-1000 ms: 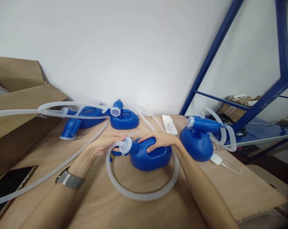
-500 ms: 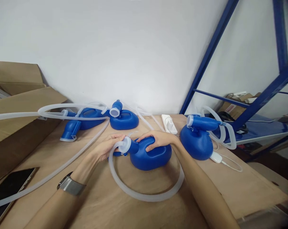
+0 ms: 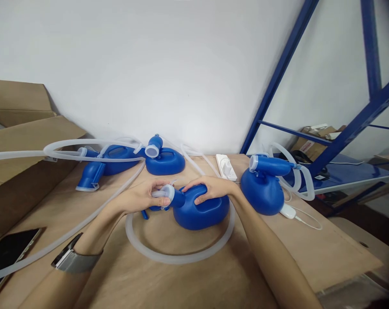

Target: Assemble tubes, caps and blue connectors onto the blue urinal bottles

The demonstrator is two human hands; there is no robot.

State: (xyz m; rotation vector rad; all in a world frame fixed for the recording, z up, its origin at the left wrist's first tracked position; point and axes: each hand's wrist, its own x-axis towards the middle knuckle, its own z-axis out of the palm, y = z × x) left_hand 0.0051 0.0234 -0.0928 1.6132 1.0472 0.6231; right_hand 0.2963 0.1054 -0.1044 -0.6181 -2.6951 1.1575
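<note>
A blue plastic bottle (image 3: 201, 212) with a handle lies on the wooden tabletop (image 3: 194, 283), its angled neck (image 3: 177, 198) ending in a translucent white cuff. My left hand (image 3: 139, 197) is shut around that cuff and a translucent tube end (image 3: 157, 194). My right hand (image 3: 210, 188) grips the top of the bottle, fingers curled over the handle. The tube's loop (image 3: 178, 257) lies on the wood around the bottle's front. A small blue part (image 3: 144, 214) shows below my left hand, partly hidden.
Several more blue bottles (image 3: 164, 163) with tubing lie behind, and another (image 3: 262, 189) stands right. Nearby are a white power strip (image 3: 225, 167), a white charger (image 3: 287, 211), a phone (image 3: 10, 253), a cardboard box (image 3: 27, 141) and a blue steel shelf frame (image 3: 278, 81).
My left hand has closed further over the cuff, with the tube end now pressed in at its mouth. The tube's loop has shifted left, and my right hand stays on the bottle.
</note>
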